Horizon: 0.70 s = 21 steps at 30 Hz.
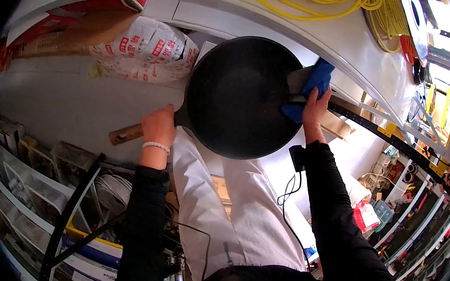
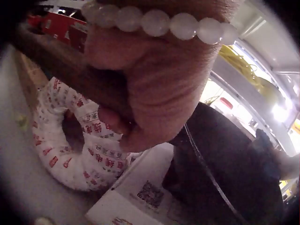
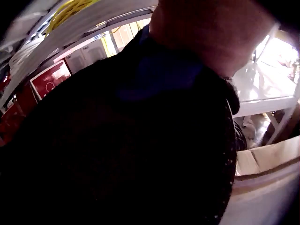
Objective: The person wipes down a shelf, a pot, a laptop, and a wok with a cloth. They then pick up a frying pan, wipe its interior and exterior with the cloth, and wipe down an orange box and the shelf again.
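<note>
A large black pan (image 1: 243, 96) is held above the person's lap in the head view, its dark inside facing the camera. The left hand (image 1: 159, 128) grips its brown wooden handle (image 1: 126, 134) close to the pan; in the left wrist view the fingers of the left hand (image 2: 154, 84) wrap round that handle (image 2: 61, 68). At the pan's right rim the right hand (image 1: 316, 109) holds a blue cloth (image 1: 319, 78). The right wrist view shows the right hand (image 3: 211, 35) over the cloth (image 3: 159, 77) and the dark pan (image 3: 117, 154); its fingertips are hidden there.
White wrapped rolls (image 1: 147, 50) lie left of the pan. Yellow cable (image 1: 327, 3) lies on the shelf (image 1: 366, 51) above. A black metal bar (image 1: 369, 123) runs by the right hand. Racks with bins (image 1: 38, 192) stand lower left, more shelving (image 1: 420, 216) at right.
</note>
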{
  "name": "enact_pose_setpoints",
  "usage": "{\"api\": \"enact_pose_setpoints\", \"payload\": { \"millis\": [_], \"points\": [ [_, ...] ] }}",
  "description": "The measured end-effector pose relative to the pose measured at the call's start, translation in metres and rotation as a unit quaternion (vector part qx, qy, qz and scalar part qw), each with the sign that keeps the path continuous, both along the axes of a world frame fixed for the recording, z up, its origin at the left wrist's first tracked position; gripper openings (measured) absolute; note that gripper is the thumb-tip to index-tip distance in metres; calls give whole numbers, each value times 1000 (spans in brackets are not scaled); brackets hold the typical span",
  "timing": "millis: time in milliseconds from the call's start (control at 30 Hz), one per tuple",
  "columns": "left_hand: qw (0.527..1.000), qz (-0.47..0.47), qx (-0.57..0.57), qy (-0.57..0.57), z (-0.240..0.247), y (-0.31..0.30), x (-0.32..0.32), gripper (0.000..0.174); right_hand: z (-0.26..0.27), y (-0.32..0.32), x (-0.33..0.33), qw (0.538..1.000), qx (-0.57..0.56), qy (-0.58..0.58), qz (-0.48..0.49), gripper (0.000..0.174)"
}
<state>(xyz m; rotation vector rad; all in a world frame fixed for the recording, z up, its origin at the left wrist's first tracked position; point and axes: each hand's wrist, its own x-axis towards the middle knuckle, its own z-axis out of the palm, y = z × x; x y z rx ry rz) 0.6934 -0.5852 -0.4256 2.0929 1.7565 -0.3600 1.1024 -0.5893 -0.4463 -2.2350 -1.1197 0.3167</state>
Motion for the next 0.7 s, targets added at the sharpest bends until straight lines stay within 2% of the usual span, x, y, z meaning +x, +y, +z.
{"api": "enact_pose_setpoints", "payload": {
  "millis": [67, 167, 267, 333, 367, 433, 500, 533, 633, 700],
  "points": [
    [1000, 1, -8, 2, 2, 1, 2, 16, -8, -2, 13, 998, -2, 47, -49, 46],
    [1000, 0, -14, 2, 3, 2, 1, 17, -5, 6, 26, 991, -70, 99, -54, 41],
    [1000, -18, 7, -15, 10, 1, -4, 21, 2, 17, 36, 986, -159, 57, -14, 40],
    [986, -66, 117, -102, 24, -4, -11, 26, -10, 26, 65, 977, -211, 25, 17, 43],
    [971, -92, 167, -145, 32, -12, -14, 29, 16, 30, 57, 973, -227, 28, 38, 41],
    [980, -113, 93, -135, 50, -36, -16, 33, 73, 37, 46, 929, -331, 151, 66, 41],
    [982, -104, 14, -155, 65, -57, -18, 36, 87, 31, 62, 904, -368, 176, 126, 39],
    [980, -83, -33, -179, 72, -69, -18, 37, 97, 28, 69, 877, -380, 279, 91, 38],
    [957, -11, -170, -235, 92, -85, -16, 41, 110, 13, 76, 880, -265, 394, 37, 34],
    [939, 36, -232, -252, 102, -93, -18, 42, 118, 1, 75, 868, -191, 456, -37, 35]
  ]
}}
